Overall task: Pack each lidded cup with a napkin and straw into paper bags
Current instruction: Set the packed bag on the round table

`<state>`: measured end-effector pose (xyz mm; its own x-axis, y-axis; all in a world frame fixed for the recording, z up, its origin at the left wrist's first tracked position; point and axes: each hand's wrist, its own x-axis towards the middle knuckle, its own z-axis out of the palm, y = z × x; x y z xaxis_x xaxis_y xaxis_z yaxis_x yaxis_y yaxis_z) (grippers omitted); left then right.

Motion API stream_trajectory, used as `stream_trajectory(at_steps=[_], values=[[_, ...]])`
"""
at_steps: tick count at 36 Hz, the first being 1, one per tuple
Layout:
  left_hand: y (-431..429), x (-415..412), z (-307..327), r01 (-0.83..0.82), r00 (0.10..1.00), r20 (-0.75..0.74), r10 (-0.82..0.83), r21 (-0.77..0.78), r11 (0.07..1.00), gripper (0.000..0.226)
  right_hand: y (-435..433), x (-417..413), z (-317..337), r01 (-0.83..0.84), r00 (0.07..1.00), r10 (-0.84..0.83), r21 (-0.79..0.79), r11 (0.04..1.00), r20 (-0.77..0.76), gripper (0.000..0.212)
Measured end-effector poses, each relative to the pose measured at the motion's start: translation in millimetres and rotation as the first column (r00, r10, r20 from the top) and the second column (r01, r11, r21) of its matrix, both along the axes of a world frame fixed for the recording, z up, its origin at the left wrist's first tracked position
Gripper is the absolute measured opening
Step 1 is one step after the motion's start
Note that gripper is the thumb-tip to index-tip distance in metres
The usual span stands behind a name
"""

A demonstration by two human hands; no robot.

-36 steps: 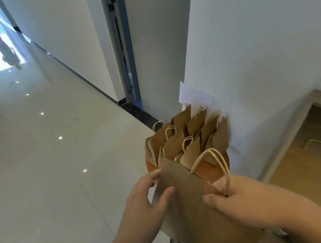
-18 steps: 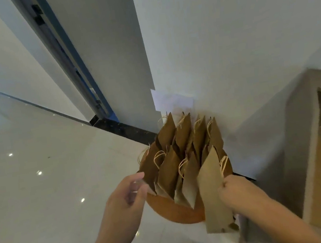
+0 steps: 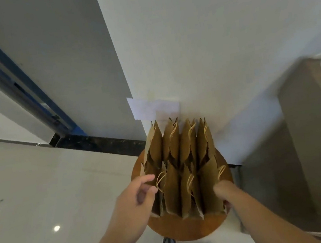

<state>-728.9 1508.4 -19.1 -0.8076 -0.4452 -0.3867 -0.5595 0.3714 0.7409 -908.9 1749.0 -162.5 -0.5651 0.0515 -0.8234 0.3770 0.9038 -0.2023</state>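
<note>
Bags (image 3: 176, 149): upright in rows on stool (image 3: 190, 229); your left hand (image 3: 138, 197), fingers loosely spread, touches the front-left one; right hand (image 3: 225, 191) beside the front-right, fingers hidden, cannot tell; step, likely: fetching a bag; next, pinch one, lift clear.

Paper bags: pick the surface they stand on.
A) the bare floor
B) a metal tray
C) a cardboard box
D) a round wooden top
D: the bags stand upright in rows on a round brown wooden top, whose bare front edge shows below them.
</note>
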Motion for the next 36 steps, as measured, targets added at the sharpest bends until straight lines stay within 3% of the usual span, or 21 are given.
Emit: stream_trajectory(at_steps=[7,13,18,20,23,25,29,33,36], values=[[-36,-18,-16,0.099,0.993,0.061,-0.098,-0.011,0.995,0.026,-17,11,-24,0.158,0.987,-0.158,-0.114,0.981,0.010,0.047],[-26,-49,-25,0.202,0.979,0.036,-0.201,-0.009,0.979,0.022,1,17,-15,0.071,0.997,-0.072,-0.187,0.980,0.004,0.056],[19,-95,-18,0.335,0.942,-0.007,-0.335,-0.021,0.942,0.013,36,23,14,0.014,1.000,-0.013,-0.178,0.984,0.004,0.035],[46,-113,-12,0.380,0.924,-0.043,-0.381,-0.025,0.925,0.016,54,28,32,0.071,0.996,-0.080,-0.157,0.985,-0.049,0.035],[96,-137,-1,0.464,0.882,-0.074,-0.466,-0.041,0.885,0.022,78,38,51,0.228,0.941,-0.266,-0.187,0.956,-0.212,0.013],[129,-150,3,0.512,0.854,-0.089,-0.512,-0.025,0.859,0.023,89,39,45,0.269,0.908,-0.324,-0.224,0.937,-0.266,0.024],[178,-157,-3,0.506,0.855,-0.125,-0.503,-0.016,0.863,0.026,102,33,9,0.281,0.904,-0.346,-0.264,0.923,-0.250,0.010],[205,-144,-14,0.427,0.897,-0.111,-0.429,-0.038,0.903,0.018,114,42,-23,0.052,0.937,-0.138,-0.263,0.963,-0.322,0.056],[228,-133,-12,0.356,0.928,-0.100,-0.360,-0.054,0.933,0.015,126,55,-10,0.020,0.955,-0.110,-0.310,0.950,-0.275,0.060]])
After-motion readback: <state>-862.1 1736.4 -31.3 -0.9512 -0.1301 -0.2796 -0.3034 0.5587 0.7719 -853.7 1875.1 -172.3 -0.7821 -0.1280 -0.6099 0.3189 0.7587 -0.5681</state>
